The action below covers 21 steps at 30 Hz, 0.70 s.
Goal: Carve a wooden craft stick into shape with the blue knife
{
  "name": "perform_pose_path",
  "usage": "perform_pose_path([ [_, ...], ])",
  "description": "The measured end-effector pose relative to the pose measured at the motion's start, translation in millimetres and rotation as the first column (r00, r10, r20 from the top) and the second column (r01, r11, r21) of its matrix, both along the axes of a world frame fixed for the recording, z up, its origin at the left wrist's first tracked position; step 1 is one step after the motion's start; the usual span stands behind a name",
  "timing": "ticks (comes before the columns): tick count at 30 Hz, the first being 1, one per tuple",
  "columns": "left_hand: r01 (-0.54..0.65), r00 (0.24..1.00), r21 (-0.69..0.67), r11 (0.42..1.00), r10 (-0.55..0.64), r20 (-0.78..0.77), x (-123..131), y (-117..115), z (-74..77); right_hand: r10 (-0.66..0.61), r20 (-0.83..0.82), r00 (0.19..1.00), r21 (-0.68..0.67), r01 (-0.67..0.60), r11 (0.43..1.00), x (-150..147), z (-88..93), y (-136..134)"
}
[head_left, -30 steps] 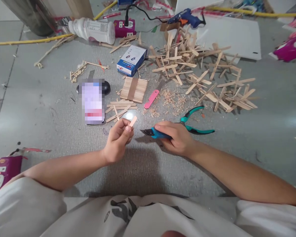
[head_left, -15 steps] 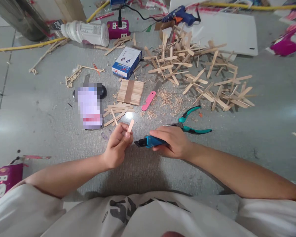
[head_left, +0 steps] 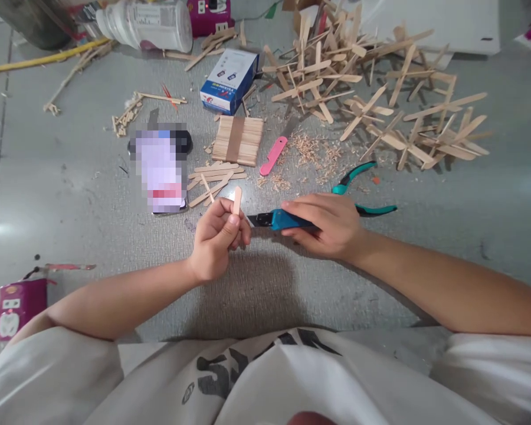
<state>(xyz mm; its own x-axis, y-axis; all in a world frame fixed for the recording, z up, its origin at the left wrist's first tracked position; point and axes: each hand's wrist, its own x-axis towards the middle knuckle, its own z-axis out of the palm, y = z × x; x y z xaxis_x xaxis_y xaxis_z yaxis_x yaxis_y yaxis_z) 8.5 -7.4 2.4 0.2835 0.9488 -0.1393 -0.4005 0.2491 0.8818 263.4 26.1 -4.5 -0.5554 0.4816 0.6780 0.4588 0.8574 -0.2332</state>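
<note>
At the centre of the frame, a flat wooden stick was pinched between the thumb and fingers of the left hand. To its right, a blue knife was gripped in the right hand, its blade pointed at the left fingers; whether they were touched could not be told. Green-handled pliers were partly hidden behind the right hand. Beyond the left hand, loose sticks were spread, with a blurred phone to their left. Farther up, a banded bundle was flanked by a pink-handled knife and scattered shavings. Behind these were seen a blue-and-white box, crossed sticks heaped at the upper right, and a pale bottle at the upper left.
</note>
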Motion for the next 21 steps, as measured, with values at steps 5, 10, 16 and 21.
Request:
perform_pose_path([
  [5, 0.008, 1.000, -0.018, 1.000, -0.008, 0.000, 0.0, 0.4, 2.2, -0.003, -0.006, 1.000, 0.002, 0.003, 1.000, 0.2, -0.7, 0.4],
  [10, 0.040, 0.999, 0.005, 0.999, -0.040, 0.014, 1.8, 0.5, 3.1, 0.003, 0.005, 1.000, -0.003, -0.003, 1.000, 2.7, -2.0, 0.9],
  [16, 0.127, 0.990, -0.039, 0.991, -0.124, 0.073, 0.9, 2.7, 5.1, 0.011, -0.012, 1.000, -0.037, -0.011, 0.999, 4.4, -1.2, 1.0],
  [21, 0.142, 0.986, -0.059, 0.988, -0.136, 0.094, -0.8, 3.1, 6.1, 0.023, 0.012, 1.000, -0.054, -0.022, 0.998, 6.5, 0.6, 1.0],
])
